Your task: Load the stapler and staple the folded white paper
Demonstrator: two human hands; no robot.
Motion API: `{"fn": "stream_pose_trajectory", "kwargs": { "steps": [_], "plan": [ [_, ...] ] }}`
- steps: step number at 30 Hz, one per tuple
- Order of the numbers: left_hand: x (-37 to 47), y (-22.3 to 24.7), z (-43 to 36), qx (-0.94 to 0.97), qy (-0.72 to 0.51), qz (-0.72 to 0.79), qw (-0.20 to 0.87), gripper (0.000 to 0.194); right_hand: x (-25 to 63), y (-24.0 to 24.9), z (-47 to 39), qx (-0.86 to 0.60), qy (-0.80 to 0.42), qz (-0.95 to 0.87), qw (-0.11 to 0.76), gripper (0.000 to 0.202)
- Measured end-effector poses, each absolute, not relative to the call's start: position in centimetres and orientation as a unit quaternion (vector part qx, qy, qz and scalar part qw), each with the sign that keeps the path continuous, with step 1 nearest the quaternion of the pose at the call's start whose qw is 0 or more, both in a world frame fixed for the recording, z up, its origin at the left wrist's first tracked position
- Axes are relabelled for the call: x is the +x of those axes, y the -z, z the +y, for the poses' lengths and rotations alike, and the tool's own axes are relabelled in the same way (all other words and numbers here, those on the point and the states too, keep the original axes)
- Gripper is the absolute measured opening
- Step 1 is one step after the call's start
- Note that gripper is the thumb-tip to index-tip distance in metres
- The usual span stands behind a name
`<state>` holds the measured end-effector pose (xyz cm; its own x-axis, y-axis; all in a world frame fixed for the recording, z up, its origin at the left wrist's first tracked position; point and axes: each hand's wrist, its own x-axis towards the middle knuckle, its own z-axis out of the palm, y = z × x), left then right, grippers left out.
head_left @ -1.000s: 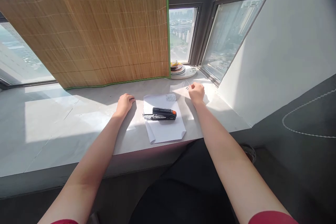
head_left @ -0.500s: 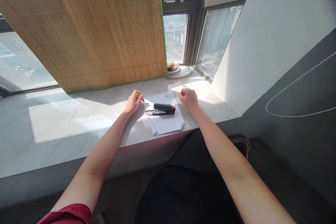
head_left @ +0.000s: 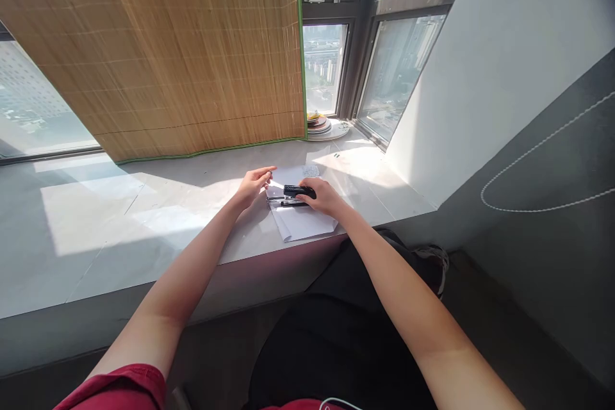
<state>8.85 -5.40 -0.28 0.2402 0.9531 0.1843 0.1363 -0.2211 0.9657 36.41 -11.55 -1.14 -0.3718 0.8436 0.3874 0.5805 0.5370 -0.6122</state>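
White paper sheets (head_left: 307,223) lie on the pale window sill, with one lower corner curled. On them rests a black stapler (head_left: 293,191), its metal end pointing left. My right hand (head_left: 323,196) is wrapped round the stapler's right end, thumb in front and fingers over the top. Beside the upper left edge of the paper is my left hand (head_left: 255,186), fingers apart and pointing right, with nothing seen in it. A small patterned patch (head_left: 311,171) shows at the top of the paper.
Stacked plates (head_left: 327,129) stand in the window corner. A bamboo blind (head_left: 202,57) hangs over the back of the sill (head_left: 158,205). At the right, a beaded cord (head_left: 528,209) loops before the wall. Two tiny dark bits lie near the plates.
My right hand has moved left from beside the paper and taken hold of the stapler. My left hand has shifted slightly right, its fingers stretched out more. The view has shifted a little.
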Motion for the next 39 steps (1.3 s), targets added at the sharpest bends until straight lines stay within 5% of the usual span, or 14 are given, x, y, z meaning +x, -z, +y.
{"fn": "stream_pose_trajectory", "kwargs": {
  "steps": [19,30,39],
  "plan": [
    [9.2,0.4,-5.6,0.653,-0.474,0.385,0.448,0.048,35.9,1.5,-11.7,-0.458,-0.191,-0.807,0.319,0.014],
    [8.5,0.0,-4.9,0.479,-0.549,0.384,0.567,0.044,35.9,1.7,-11.4,-0.451,-0.195,-0.809,0.321,0.014],
    [9.3,-0.6,-6.9,0.629,-0.498,0.384,0.458,0.054,35.8,1.6,-11.8,-0.494,-0.18,-0.782,0.334,0.018]
  ]
}}
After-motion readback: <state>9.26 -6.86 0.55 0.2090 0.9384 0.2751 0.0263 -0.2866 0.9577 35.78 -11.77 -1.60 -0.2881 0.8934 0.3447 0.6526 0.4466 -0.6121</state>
